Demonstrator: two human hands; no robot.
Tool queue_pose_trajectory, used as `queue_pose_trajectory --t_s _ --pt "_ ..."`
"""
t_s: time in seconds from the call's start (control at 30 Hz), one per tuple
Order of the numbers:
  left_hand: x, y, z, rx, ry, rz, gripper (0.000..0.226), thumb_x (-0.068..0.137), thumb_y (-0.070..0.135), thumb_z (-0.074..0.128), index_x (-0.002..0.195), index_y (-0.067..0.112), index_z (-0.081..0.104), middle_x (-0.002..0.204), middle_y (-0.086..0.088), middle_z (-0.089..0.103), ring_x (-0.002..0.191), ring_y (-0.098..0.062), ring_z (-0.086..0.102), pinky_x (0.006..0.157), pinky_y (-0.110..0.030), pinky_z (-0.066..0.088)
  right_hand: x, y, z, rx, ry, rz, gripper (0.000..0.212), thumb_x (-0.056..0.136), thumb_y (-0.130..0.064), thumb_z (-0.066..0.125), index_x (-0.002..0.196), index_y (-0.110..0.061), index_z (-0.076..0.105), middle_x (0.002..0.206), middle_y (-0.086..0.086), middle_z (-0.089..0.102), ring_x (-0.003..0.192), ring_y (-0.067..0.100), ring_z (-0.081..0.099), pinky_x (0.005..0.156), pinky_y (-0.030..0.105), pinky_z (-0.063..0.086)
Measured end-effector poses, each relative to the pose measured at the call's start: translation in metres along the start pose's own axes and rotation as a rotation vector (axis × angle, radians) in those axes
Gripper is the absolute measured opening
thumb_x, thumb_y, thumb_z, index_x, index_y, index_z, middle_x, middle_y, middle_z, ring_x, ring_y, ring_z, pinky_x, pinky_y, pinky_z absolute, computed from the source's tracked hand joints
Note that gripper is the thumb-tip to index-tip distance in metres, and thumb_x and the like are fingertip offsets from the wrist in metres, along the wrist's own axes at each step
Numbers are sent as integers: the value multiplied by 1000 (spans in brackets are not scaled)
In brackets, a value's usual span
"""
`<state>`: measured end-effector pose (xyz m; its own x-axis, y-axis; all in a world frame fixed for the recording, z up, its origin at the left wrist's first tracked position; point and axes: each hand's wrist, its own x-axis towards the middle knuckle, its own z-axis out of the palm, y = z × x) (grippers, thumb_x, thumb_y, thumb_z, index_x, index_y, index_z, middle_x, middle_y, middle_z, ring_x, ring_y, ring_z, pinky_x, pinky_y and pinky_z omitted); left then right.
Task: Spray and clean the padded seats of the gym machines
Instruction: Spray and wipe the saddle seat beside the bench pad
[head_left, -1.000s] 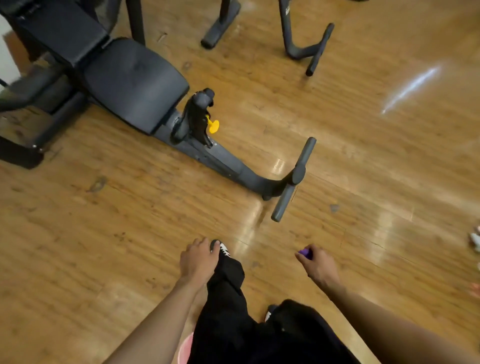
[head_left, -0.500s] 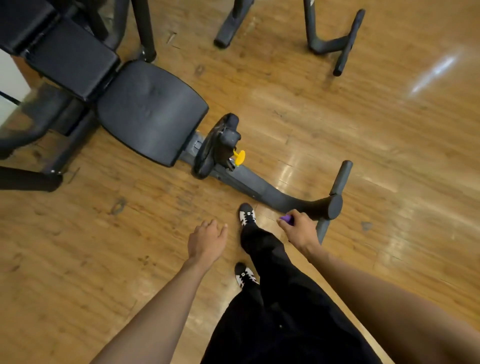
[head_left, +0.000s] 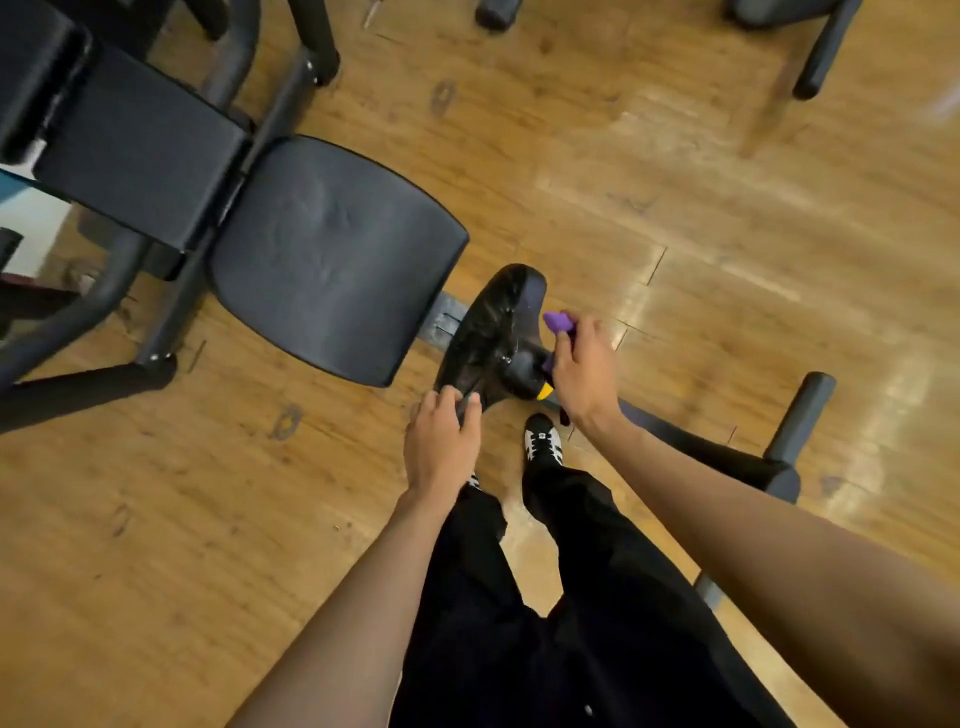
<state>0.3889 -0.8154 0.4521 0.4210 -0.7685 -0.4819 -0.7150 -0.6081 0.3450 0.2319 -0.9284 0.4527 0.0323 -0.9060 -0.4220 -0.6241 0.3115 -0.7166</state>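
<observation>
A black padded seat (head_left: 332, 260) of a gym bench fills the middle left, with the padded backrest (head_left: 135, 150) behind it. My right hand (head_left: 584, 369) grips a purple spray bottle (head_left: 560, 322), only its top showing, just right of the seat's front. My left hand (head_left: 441, 447) hangs with loosely curled fingers at the lower edge of a black disc-shaped machine part (head_left: 488, 338), which stands in front of the seat; whether it touches is unclear. A yellow knob (head_left: 543, 391) peeks out beside my right hand.
The bench's black floor rail runs right to a crossbar foot (head_left: 797, 415). More black machine legs (head_left: 818, 57) stand at the top. My black trousers and black-and-white shoes (head_left: 540, 441) are just below the hands. Wooden floor (head_left: 727, 218) all around.
I have stepped closer to the bench, so the seat looms larger. Both hands rose toward the seat's front; the right one with the purple bottle now sits beside the black disc.
</observation>
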Motion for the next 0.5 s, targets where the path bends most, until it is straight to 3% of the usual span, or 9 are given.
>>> queue_pose_trajectory --t_s 0.13,0.27,0.37,0.5 --pt "47 12 8 -173 44 57 50 100 54 33 125 20 60 126 1 55 119 -19 49 103 -47 45 21 -5 28 74 6 -41 32 104 -21 45 135 -14 51 121 8 58 103 23 62 92 40 50" --pt "87 16 14 -281 54 205 57 99 54 32 135 18 58 131 3 54 124 -14 49 106 -39 43 5 -1 46 83 52 -73 30 104 -18 48 132 -18 57 121 -3 62 111 10 57 94 24 45" --pt "112 5 26 -310 51 327 57 101 50 35 139 14 56 136 1 54 129 -15 49 109 -35 40 -7 5 54 110 98 -94 30 103 -15 48 130 -18 59 125 -5 62 120 12 56 101 34 46" --pt "132 -8 41 -320 84 428 59 101 46 33 140 9 56 139 -3 53 130 -18 49 110 -42 40 10 6 51 144 -8 17 37 104 -18 49 141 -22 53 144 -2 56 137 13 47 112 40 41"
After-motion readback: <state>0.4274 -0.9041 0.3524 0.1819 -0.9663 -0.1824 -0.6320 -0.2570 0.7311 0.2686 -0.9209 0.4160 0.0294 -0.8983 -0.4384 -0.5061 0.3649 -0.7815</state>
